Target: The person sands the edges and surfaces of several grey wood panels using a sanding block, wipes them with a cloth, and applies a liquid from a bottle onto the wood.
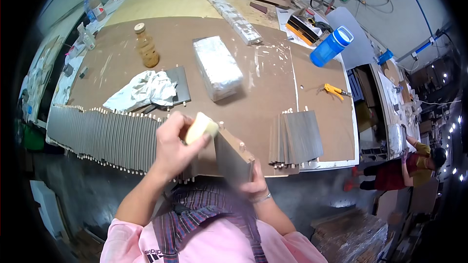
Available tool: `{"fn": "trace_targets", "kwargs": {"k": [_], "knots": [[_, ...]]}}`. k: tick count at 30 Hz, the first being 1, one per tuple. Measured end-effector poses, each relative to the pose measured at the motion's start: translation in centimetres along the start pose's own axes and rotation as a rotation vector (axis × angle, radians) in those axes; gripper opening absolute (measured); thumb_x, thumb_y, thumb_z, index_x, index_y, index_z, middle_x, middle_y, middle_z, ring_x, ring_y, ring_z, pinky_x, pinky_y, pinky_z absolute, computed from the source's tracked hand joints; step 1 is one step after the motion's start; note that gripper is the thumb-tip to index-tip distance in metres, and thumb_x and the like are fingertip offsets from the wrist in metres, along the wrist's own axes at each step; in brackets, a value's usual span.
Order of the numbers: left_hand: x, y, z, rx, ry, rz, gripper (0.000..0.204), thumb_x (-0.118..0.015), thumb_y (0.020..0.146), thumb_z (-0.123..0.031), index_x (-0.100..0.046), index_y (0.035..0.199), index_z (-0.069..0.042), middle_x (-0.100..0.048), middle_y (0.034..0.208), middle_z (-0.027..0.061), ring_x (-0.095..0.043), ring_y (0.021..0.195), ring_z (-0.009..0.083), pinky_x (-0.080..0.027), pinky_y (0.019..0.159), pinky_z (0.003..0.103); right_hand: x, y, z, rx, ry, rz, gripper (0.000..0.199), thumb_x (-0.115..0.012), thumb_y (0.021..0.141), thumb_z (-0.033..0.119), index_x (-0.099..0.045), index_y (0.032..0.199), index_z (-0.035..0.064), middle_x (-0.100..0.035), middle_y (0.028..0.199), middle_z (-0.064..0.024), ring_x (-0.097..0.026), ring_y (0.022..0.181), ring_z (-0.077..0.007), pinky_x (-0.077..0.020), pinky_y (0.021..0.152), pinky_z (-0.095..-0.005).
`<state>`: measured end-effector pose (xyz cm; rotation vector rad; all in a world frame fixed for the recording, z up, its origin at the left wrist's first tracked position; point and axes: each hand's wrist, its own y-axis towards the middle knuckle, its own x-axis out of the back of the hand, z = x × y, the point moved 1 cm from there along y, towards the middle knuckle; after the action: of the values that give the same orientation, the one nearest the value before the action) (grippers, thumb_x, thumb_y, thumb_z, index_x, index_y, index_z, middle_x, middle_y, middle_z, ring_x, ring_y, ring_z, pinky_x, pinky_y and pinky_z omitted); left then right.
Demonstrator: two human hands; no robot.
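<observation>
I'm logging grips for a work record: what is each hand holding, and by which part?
The left hand holds the pale yellow block by its near part; the right hand holds a grey panel by its lower right end.

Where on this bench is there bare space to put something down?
Between the white block and air gun, behind the panel stack; also left of the jar. Front left is crowded: the panel row, with the cloth behind it.

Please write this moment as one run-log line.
left hand: holds pale yellow sponge | right hand: holds grey dowelled panel | at left: row of grey panels | at right: yellow air gun
</observation>
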<state>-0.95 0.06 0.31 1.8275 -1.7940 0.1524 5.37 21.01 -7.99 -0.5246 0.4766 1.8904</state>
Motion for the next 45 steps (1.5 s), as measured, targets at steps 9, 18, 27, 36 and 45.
{"fn": "trace_targets", "kwargs": {"k": [9, 18, 27, 36, 45], "knots": [[0.7, 0.8, 1.3, 0.058, 0.060, -0.031, 0.033, -0.082, 0.072, -0.016, -0.058, 0.087, 0.002, -0.061, 0.080, 0.0102, -0.062, 0.068, 0.0160, -0.050, 0.062, 0.029, -0.1, -1.1, -0.8, -0.112, 0.141, -0.096, 0.103, -0.082, 0.055, 0.036, -0.044, 0.149, 0.0152, -0.032, 0.153, -0.0222, -0.036, 0.140, -0.0334, -0.0274, 0.115, -0.0420], [-0.2, -2.1, 1.9, 0.606, -1.055, 0.350, 0.057, -0.065, 0.085, -0.032, -0.057, 0.124, 0.008, -0.065, 0.116, 0.0174, -0.065, 0.104, 0.0228, -0.053, 0.095, 0.039, 0.4, -0.6, -0.6, -0.139, 0.642, -0.245, 0.105, -0.077, 0.071, 0.056, -0.032, 0.149, 0.0019, -0.042, 0.146, -0.0237, -0.048, 0.130, -0.0365, -0.0394, 0.109, -0.0514], [0.2, -2.6, 3.2, 0.601, -1.121, 0.329, 0.056, -0.064, 0.087, -0.031, -0.054, 0.127, 0.007, -0.062, 0.126, 0.0193, -0.064, 0.110, 0.0253, -0.052, 0.095, 0.040, 1.8, -0.4, -1.9, -0.027, 0.970, -0.121, 0.065, -0.060, 0.092, 0.045, -0.047, 0.139, 0.0010, -0.054, 0.138, -0.0187, -0.053, 0.127, -0.0350, -0.0412, 0.108, -0.0513], [1.5, -2.7, 2.5, 0.610, -1.234, 0.210, 0.045, -0.061, 0.090, -0.024, -0.054, 0.124, 0.005, -0.067, 0.111, 0.0128, -0.068, 0.098, 0.0210, -0.057, 0.087, 0.039, 1.1, 0.4, -1.1, -0.151, 0.576, -0.335, 0.045, -0.049, 0.101, 0.022, -0.047, 0.137, -0.0031, -0.058, 0.132, -0.0156, -0.057, 0.121, -0.0256, -0.0458, 0.103, -0.0412], [-1.3, -3.8, 1.0, 0.659, -1.232, 0.330, 0.052, -0.066, 0.087, -0.028, -0.055, 0.125, 0.006, -0.064, 0.122, 0.0169, -0.065, 0.108, 0.0226, -0.055, 0.092, 0.043, -2.2, 1.3, -2.6, -0.177, -0.043, -0.529, 0.061, -0.050, 0.103, 0.021, -0.021, 0.153, 0.0002, -0.047, 0.143, -0.0122, -0.045, 0.130, -0.0194, -0.0335, 0.112, -0.0327]]}}
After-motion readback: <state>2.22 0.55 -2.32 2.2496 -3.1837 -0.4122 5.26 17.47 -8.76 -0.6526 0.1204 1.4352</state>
